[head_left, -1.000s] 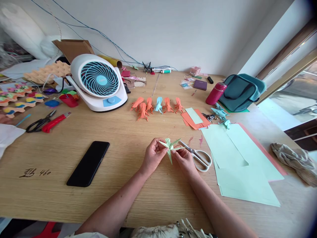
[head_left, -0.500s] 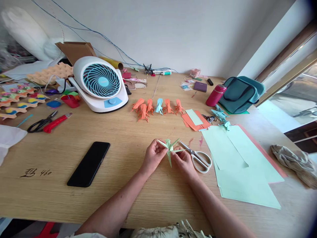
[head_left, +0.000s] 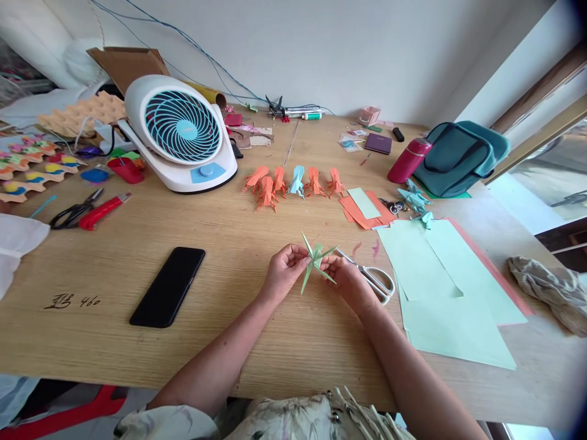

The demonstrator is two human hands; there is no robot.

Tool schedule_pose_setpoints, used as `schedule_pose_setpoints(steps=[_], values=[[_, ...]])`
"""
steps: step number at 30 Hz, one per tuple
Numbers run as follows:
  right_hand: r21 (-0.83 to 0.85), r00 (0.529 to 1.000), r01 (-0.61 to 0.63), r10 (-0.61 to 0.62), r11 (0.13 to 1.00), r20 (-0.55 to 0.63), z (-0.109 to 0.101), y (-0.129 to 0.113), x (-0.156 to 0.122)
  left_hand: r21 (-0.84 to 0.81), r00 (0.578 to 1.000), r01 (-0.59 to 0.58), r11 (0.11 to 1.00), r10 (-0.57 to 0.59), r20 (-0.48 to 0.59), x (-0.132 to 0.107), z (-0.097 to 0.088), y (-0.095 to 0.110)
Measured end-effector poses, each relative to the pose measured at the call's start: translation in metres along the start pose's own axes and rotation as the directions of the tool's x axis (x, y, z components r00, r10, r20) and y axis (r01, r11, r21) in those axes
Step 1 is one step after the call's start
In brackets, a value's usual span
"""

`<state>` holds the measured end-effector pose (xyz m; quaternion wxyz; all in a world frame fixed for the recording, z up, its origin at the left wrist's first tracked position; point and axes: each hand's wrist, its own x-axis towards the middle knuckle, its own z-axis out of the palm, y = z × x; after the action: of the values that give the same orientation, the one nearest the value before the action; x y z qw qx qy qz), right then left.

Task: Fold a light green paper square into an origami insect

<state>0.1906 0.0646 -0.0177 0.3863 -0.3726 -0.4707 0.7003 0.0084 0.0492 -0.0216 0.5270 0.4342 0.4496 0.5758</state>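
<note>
Between my hands is a pale green origami figure (head_left: 315, 259) with several thin points spreading outward. My left hand (head_left: 288, 269) pinches it from the left, thumb and fingers closed on the paper. From the right, my right hand (head_left: 346, 278) grips it too, with curled fingers. White-handled scissors (head_left: 383, 282) lie on the table beside my right hand, which partly covers them. Farther back stands a group of orange origami figures (head_left: 267, 193) with one light blue origami figure (head_left: 297, 181) among them.
A black phone (head_left: 167, 287) lies at left, with a red utility knife (head_left: 104, 211) and black scissors (head_left: 76, 211) behind it. A white fan (head_left: 183, 131) stands at back left. Green paper sheets (head_left: 454, 324), a pink bottle (head_left: 409, 160) and a teal bag (head_left: 463, 159) occupy the right side.
The green figure has turned in my fingers, its points now aimed differently. My right hand has rolled and covers more of the scissors. The view has tilted slightly downward.
</note>
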Motion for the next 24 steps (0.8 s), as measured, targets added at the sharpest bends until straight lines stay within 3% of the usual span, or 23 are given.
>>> schedule_pose_setpoints(steps=[8,14,24], values=[[-0.031,0.998,-0.058,0.058,0.998,0.001,-0.0017,0.0064,0.0016,0.076,0.996,0.013,0.997,-0.020,0.092,-0.0037,0.0051,-0.0003],[-0.030,0.997,-0.070,0.069,0.997,-0.021,-0.0021,0.0066,0.0022,0.162,0.995,-0.022,0.987,0.006,0.098,-0.0049,0.0051,-0.0002],[0.009,0.988,-0.078,0.079,0.997,-0.131,0.0048,-0.0017,0.0004,0.314,0.978,-0.191,0.930,0.154,0.139,-0.0096,0.0074,0.0059]])
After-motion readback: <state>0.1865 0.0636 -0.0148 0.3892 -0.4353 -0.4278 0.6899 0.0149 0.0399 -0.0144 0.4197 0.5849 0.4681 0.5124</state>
